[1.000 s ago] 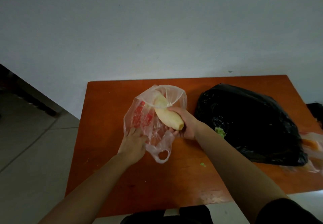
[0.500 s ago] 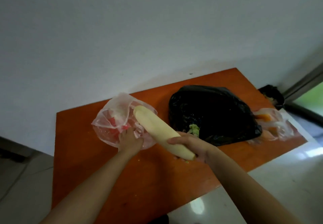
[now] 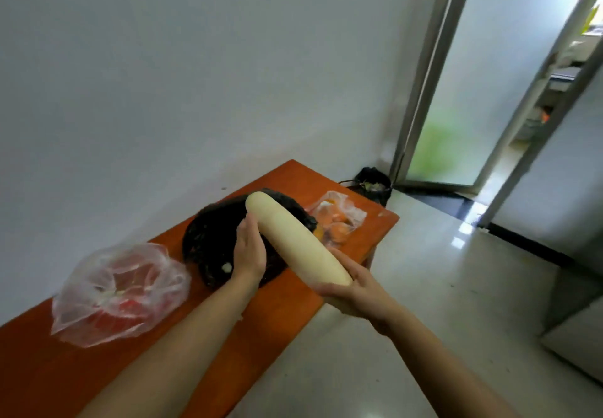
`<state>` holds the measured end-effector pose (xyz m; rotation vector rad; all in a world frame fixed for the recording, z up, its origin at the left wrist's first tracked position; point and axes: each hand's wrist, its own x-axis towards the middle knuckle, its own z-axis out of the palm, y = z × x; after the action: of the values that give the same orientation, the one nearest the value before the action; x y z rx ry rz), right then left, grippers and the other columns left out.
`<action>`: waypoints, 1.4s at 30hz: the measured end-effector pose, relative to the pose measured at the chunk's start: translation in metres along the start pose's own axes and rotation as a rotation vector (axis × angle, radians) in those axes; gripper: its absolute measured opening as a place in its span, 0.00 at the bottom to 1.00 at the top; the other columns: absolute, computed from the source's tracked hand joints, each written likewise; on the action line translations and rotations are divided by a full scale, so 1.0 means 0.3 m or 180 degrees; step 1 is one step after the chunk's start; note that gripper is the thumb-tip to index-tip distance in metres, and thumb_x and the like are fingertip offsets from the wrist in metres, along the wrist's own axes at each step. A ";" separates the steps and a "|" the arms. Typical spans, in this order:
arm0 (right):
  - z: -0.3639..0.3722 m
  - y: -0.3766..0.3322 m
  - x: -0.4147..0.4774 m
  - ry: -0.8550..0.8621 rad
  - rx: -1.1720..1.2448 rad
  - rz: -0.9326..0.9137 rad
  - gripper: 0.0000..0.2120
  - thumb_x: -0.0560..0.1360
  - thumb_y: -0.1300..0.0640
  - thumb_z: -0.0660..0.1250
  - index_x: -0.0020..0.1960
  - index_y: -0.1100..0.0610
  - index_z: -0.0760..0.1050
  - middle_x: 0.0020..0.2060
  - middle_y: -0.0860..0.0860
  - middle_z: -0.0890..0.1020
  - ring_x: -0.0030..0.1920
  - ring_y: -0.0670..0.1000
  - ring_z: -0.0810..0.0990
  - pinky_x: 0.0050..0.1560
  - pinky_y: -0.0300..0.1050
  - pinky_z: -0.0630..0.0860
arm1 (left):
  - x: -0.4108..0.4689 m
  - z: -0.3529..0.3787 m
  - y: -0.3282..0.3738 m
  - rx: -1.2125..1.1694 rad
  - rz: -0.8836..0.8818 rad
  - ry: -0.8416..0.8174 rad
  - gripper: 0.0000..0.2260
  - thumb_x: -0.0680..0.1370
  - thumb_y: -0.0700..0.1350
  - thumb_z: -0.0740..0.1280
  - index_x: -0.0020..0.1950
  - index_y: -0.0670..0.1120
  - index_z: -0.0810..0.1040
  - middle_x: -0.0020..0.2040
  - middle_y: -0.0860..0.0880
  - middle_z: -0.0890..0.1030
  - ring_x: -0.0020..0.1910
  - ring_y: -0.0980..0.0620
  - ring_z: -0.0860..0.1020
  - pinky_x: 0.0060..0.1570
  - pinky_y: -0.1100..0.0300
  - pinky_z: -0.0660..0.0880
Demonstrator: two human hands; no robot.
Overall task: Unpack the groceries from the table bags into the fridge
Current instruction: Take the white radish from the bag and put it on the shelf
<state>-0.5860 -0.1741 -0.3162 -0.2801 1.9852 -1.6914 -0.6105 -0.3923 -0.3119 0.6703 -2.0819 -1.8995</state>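
Observation:
A long pale white radish (image 3: pixel 292 236) hangs in the air above the orange table (image 3: pixel 81 368), tilted with its far end up. My right hand (image 3: pixel 355 290) grips its near end from below. My left hand (image 3: pixel 249 248) is pressed flat against its left side near the middle. On the table lie a clear plastic bag with red print (image 3: pixel 117 290) at the left, a black plastic bag (image 3: pixel 212 244) in the middle behind the radish, and a clear bag with orange items (image 3: pixel 339 218) at the far end.
A white wall runs behind the table. A black bin (image 3: pixel 373 183) stands on the floor past the table's far end, by a frosted glass door (image 3: pixel 456 91). Glossy pale floor (image 3: pixel 408 287) lies to the right. A grey box-like surface (image 3: pixel 574 329) shows at the right edge.
The radish has come fully out of the clear red-printed bag and moved right and up. My left hand let go of that bag and went onto the radish. The view swung right toward the door.

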 end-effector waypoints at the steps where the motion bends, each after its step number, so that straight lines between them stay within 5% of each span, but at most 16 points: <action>1: -0.075 0.017 -0.093 0.0260 -0.0048 -0.0160 0.34 0.69 0.51 0.79 0.70 0.35 0.69 0.61 0.45 0.74 0.59 0.50 0.78 0.49 0.42 0.82 | -0.052 0.106 0.037 -0.0149 -0.0021 -0.0150 0.38 0.75 0.74 0.48 0.77 0.53 0.64 0.70 0.52 0.72 0.68 0.50 0.71 0.70 0.44 0.68; 5: -0.381 0.093 -0.441 0.1742 -0.0896 -0.0519 0.40 0.63 0.45 0.81 0.70 0.37 0.67 0.59 0.38 0.72 0.58 0.45 0.75 0.51 0.38 0.80 | -0.261 0.543 0.166 -0.0543 -0.0198 -0.0622 0.47 0.67 0.81 0.48 0.72 0.49 0.69 0.65 0.43 0.78 0.61 0.43 0.78 0.59 0.39 0.77; 7: -0.544 0.113 -0.602 0.2409 -0.1382 -0.0599 0.41 0.62 0.43 0.80 0.71 0.37 0.66 0.57 0.37 0.71 0.55 0.42 0.73 0.50 0.36 0.75 | -0.412 0.742 0.246 -0.0686 -0.0159 -0.0879 0.42 0.74 0.75 0.53 0.75 0.45 0.65 0.68 0.42 0.74 0.65 0.42 0.75 0.63 0.41 0.74; 12: -0.924 0.169 -0.962 0.3363 -0.1676 -0.0917 0.40 0.62 0.38 0.77 0.72 0.37 0.68 0.60 0.38 0.75 0.56 0.43 0.76 0.54 0.50 0.79 | -0.764 1.178 0.420 -0.0992 0.0090 -0.1691 0.32 0.79 0.65 0.58 0.76 0.45 0.64 0.68 0.46 0.74 0.64 0.46 0.75 0.62 0.47 0.76; 19: -1.398 0.208 -1.295 0.4579 -0.2157 -0.1251 0.40 0.66 0.46 0.79 0.74 0.39 0.65 0.65 0.40 0.74 0.58 0.42 0.76 0.53 0.45 0.79 | -1.091 1.740 0.618 -0.1249 0.0792 -0.2759 0.19 0.82 0.58 0.58 0.68 0.48 0.67 0.60 0.49 0.76 0.61 0.48 0.76 0.59 0.46 0.78; 26: -1.967 0.180 -1.498 0.5202 -0.2531 -0.1242 0.41 0.67 0.49 0.80 0.75 0.43 0.65 0.67 0.40 0.73 0.62 0.45 0.75 0.56 0.37 0.73 | -1.287 2.350 0.807 -0.1501 0.1154 -0.3376 0.15 0.83 0.55 0.58 0.67 0.51 0.64 0.56 0.54 0.75 0.54 0.56 0.77 0.49 0.58 0.81; 30: -2.245 0.134 -1.618 0.5561 -0.2647 -0.1191 0.40 0.66 0.52 0.81 0.74 0.45 0.67 0.67 0.39 0.73 0.63 0.42 0.73 0.58 0.31 0.69 | -1.382 2.672 0.935 -0.1564 0.1033 -0.3709 0.27 0.73 0.67 0.63 0.65 0.52 0.69 0.61 0.47 0.78 0.61 0.47 0.78 0.60 0.41 0.77; 34: -2.479 0.135 -1.726 0.5957 -0.2625 -0.1119 0.40 0.65 0.52 0.82 0.73 0.46 0.70 0.66 0.40 0.73 0.64 0.45 0.74 0.61 0.44 0.74 | -1.495 2.942 1.019 -0.1564 0.1066 -0.4007 0.16 0.82 0.58 0.59 0.65 0.51 0.67 0.59 0.50 0.76 0.60 0.49 0.77 0.54 0.48 0.81; 38: -2.726 0.170 -1.808 0.6085 -0.2697 -0.1050 0.40 0.65 0.51 0.82 0.73 0.45 0.70 0.65 0.41 0.75 0.63 0.47 0.75 0.60 0.45 0.74 | -1.583 3.220 1.058 -0.1436 0.1074 -0.4050 0.22 0.82 0.58 0.57 0.72 0.47 0.65 0.60 0.50 0.75 0.61 0.47 0.77 0.43 0.58 0.81; 42: -3.012 0.233 -1.870 0.6111 -0.2693 -0.1030 0.40 0.66 0.50 0.81 0.74 0.44 0.69 0.65 0.44 0.76 0.63 0.49 0.76 0.59 0.48 0.76 | -1.646 3.519 1.063 -0.1317 0.1172 -0.3933 0.22 0.82 0.60 0.57 0.70 0.48 0.65 0.59 0.51 0.76 0.60 0.47 0.77 0.45 0.55 0.80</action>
<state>-0.5542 0.8803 -0.1628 1.3554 4.0480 -0.8765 -0.7367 0.7840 -0.0663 -1.1834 -1.8926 -2.6418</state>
